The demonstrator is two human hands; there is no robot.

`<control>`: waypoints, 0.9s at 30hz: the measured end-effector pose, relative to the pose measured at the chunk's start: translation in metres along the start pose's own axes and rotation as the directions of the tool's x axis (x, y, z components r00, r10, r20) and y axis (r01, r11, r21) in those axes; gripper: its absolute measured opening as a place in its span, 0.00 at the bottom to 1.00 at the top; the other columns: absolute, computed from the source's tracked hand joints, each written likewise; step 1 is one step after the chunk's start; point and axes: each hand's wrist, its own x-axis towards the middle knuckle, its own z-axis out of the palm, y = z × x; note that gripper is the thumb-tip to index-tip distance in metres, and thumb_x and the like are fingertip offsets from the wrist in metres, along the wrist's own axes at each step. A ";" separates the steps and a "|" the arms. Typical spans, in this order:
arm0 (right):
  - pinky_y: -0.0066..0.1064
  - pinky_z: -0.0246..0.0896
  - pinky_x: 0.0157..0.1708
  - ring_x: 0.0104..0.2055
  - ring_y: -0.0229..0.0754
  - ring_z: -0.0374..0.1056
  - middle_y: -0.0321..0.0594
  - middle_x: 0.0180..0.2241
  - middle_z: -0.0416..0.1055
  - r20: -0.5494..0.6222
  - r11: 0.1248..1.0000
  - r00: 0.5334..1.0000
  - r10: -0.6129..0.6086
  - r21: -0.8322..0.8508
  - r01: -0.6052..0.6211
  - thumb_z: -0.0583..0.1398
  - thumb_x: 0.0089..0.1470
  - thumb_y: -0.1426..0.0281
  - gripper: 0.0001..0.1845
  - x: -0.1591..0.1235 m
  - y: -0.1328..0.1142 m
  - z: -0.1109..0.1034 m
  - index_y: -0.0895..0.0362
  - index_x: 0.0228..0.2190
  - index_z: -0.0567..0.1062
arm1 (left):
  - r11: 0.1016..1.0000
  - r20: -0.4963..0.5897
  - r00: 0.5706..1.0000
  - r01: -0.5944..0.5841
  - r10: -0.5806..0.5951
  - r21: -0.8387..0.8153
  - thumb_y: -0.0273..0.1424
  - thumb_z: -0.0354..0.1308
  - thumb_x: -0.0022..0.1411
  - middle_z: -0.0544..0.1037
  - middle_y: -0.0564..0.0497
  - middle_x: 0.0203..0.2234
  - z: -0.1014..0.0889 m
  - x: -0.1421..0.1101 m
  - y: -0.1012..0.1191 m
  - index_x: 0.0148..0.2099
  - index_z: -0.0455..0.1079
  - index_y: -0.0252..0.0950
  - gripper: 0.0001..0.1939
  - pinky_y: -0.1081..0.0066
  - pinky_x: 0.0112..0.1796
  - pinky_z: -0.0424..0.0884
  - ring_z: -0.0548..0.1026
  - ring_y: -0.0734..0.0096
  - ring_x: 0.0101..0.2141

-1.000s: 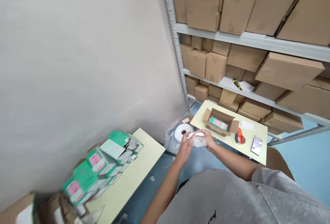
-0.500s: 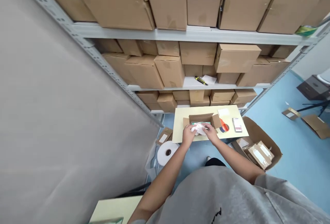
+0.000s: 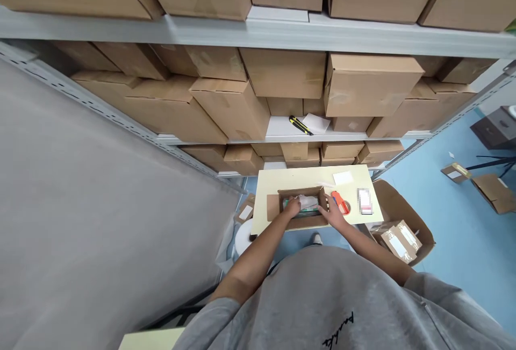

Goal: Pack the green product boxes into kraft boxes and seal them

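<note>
A small open cardboard box sits on a pale yellow table in front of me. Inside it lie a green packet and a crumpled white wrapping. My left hand reaches into the box, its fingers curled on the white wrapping. At the box's right edge my right hand rests, fingers bent against the flap. An orange tape dispenser lies just right of that hand.
A phone and a white slip lie on the table's right part. Shelves packed with cardboard boxes rise behind; a yellow-black knife lies on one. A carton of parcels and a white roll stand on the blue floor.
My view swung from the left table with green packets to the shelf. Both hands carried the white wrapping from above the floor into the open box.
</note>
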 end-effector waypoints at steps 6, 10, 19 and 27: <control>0.58 0.42 0.79 0.83 0.67 0.40 0.61 0.81 0.40 0.459 0.921 0.874 -0.159 -0.248 0.299 0.77 0.43 0.41 0.81 0.001 -0.005 0.012 0.58 0.81 0.43 | 0.994 0.085 0.996 -0.034 0.025 0.108 0.33 0.58 0.70 0.74 0.37 0.66 -0.004 -0.007 -0.013 0.68 0.76 0.37 0.26 0.54 0.68 0.62 0.68 0.44 0.68; 0.59 0.34 0.80 0.83 0.70 0.36 0.66 0.80 0.39 0.564 0.824 0.819 -0.104 -0.413 0.389 0.82 0.37 0.51 0.79 0.008 -0.004 0.023 0.62 0.79 0.54 | 0.989 0.099 0.990 -0.110 0.100 0.103 0.31 0.59 0.68 0.71 0.37 0.69 -0.009 -0.020 -0.021 0.70 0.73 0.36 0.30 0.58 0.69 0.61 0.67 0.47 0.69; 0.52 0.62 0.72 0.74 0.62 0.65 0.53 0.74 0.65 0.395 0.905 0.907 -0.145 -0.318 0.283 0.75 0.55 0.58 0.43 0.022 -0.013 0.016 0.50 0.69 0.75 | 0.925 -0.176 0.917 -0.373 0.357 -0.069 0.34 0.61 0.72 0.78 0.42 0.63 -0.042 -0.062 -0.045 0.66 0.77 0.44 0.22 0.55 0.70 0.64 0.71 0.50 0.68; 0.48 0.69 0.62 0.61 0.58 0.73 0.49 0.56 0.79 0.196 0.879 0.976 -0.099 -0.442 0.178 0.71 0.58 0.69 0.23 0.040 -0.024 0.015 0.53 0.55 0.82 | 0.974 -0.425 0.905 -0.078 -0.019 -0.212 0.47 0.77 0.56 0.59 0.31 0.75 -0.046 -0.099 -0.085 0.83 0.44 0.36 0.65 0.44 0.70 0.64 0.59 0.33 0.74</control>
